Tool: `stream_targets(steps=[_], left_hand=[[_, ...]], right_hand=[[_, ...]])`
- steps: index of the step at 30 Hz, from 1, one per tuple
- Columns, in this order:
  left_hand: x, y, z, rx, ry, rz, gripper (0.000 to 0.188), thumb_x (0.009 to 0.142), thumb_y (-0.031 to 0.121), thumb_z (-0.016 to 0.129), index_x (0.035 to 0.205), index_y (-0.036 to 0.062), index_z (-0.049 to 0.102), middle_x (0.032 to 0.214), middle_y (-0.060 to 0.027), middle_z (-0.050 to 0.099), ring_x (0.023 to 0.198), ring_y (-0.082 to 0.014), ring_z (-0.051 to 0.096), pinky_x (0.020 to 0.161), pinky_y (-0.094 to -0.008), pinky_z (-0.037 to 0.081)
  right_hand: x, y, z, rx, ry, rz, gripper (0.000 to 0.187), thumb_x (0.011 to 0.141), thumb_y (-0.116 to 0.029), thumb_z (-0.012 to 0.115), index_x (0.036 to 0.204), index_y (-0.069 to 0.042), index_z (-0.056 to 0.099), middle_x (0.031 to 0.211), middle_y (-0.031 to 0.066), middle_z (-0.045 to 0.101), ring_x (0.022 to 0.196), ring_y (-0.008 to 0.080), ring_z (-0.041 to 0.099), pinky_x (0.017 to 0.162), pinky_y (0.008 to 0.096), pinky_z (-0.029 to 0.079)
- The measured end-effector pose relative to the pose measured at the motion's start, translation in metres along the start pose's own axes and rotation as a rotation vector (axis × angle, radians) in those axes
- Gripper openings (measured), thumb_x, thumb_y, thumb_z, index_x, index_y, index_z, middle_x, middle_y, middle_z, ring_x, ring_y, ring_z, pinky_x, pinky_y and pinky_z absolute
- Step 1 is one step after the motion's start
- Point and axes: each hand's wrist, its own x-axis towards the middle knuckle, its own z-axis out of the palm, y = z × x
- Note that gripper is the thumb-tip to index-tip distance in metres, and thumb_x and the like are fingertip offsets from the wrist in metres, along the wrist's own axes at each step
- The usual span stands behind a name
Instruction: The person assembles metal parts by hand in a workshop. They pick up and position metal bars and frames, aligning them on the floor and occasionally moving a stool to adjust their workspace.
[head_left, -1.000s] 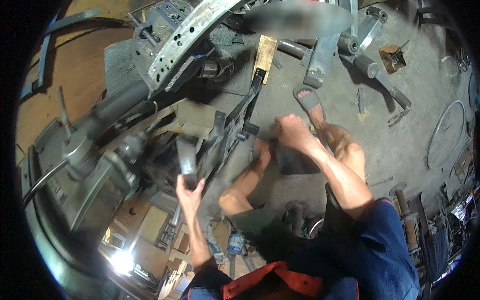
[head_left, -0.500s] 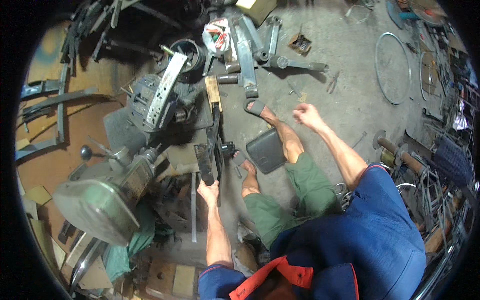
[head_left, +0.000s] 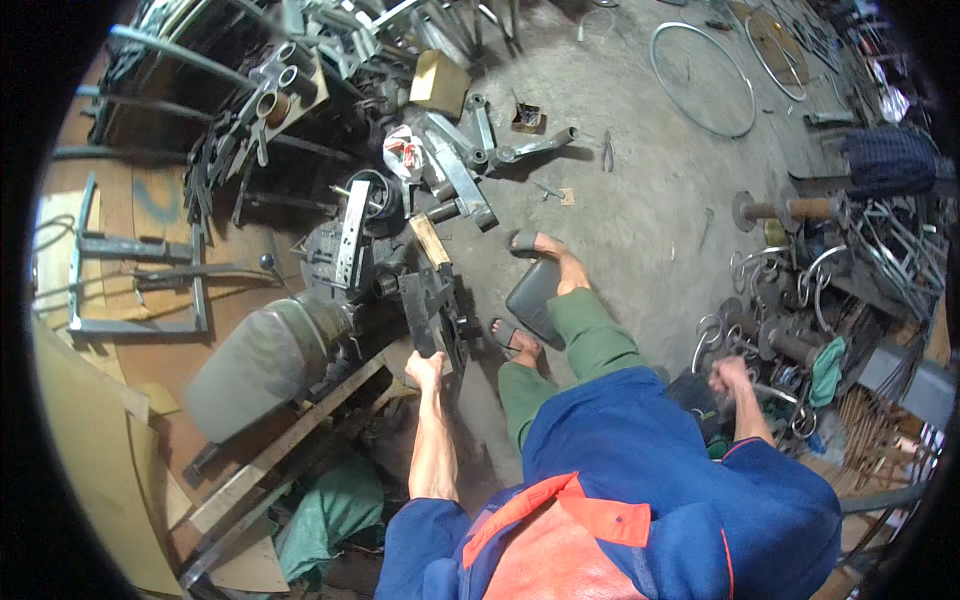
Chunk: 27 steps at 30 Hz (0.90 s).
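Note:
My left hand [head_left: 426,370] is closed on the near end of a dark flat metal bar [head_left: 416,312]. The bar stands beside a dark steel frame [head_left: 448,300], close to a green-grey machine. Off to my right, beyond my hip, my right hand [head_left: 729,375] is raised with its fingers curled in. Whatever those fingers may hold is hidden. Metal rings [head_left: 708,335] and a dark container [head_left: 695,393] are nearest to it. A wooden block [head_left: 430,243] sits at the far end of the steel frame.
The machine's rounded housing [head_left: 250,370] fills the left side. A black stool seat [head_left: 535,300] lies by my feet. Square steel tubes [head_left: 460,187], pliers [head_left: 607,152] and a large hoop [head_left: 703,80] lie on the floor. Spools [head_left: 785,210] and coiled metal crowd the right.
My right hand has drawn back from above the floor ahead to beside my right hip. My left hand keeps its hold on the bar. The whole view has shifted and turned.

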Motion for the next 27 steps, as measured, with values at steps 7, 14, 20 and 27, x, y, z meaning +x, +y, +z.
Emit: stream_targets(steps=[7,14,20,27], left_hand=[[-0.039,0.025,-0.004,0.357,-0.116,0.159,0.062,0.069,0.039,0.075,0.110,-0.0060,0.069,0.100,-0.0239,0.073,0.097,-0.0364,0.071,0.088,-0.0440,0.056],[-0.010,0.070,0.037,0.641,-0.020,0.209,0.057,0.058,0.040,0.082,0.102,0.0033,0.075,0.102,-0.0156,0.075,0.099,-0.0308,0.071,0.087,-0.0396,0.055],[-0.025,0.194,0.063,0.570,-0.195,0.091,0.054,0.058,0.037,0.084,0.097,0.0017,0.074,0.100,-0.0149,0.074,0.095,-0.0293,0.071,0.086,-0.0375,0.055],[-0.046,0.363,0.098,0.575,-0.200,0.178,0.045,0.061,0.032,0.084,0.092,0.0007,0.074,0.091,-0.0141,0.074,0.087,-0.0268,0.071,0.080,-0.0370,0.056]], right_hand=[[-0.044,0.117,-0.012,0.064,-0.053,0.209,0.018,0.086,-0.013,0.070,0.072,-0.002,0.068,0.063,0.0108,0.065,0.047,0.0236,0.059,0.040,0.0391,0.044],[0.032,0.197,-0.044,0.413,-0.068,0.498,0.023,0.094,-0.018,0.066,0.091,0.004,0.067,0.077,0.0178,0.072,0.057,0.0273,0.069,0.047,0.0387,0.054],[0.069,0.063,-0.131,0.464,0.061,0.451,0.021,0.091,-0.013,0.066,0.080,0.005,0.067,0.070,0.0189,0.069,0.056,0.0297,0.070,0.046,0.0389,0.055],[0.196,0.023,-0.124,0.632,0.046,0.343,0.015,0.088,-0.010,0.065,0.086,0.004,0.069,0.071,0.0182,0.068,0.057,0.0299,0.070,0.046,0.0399,0.054]])
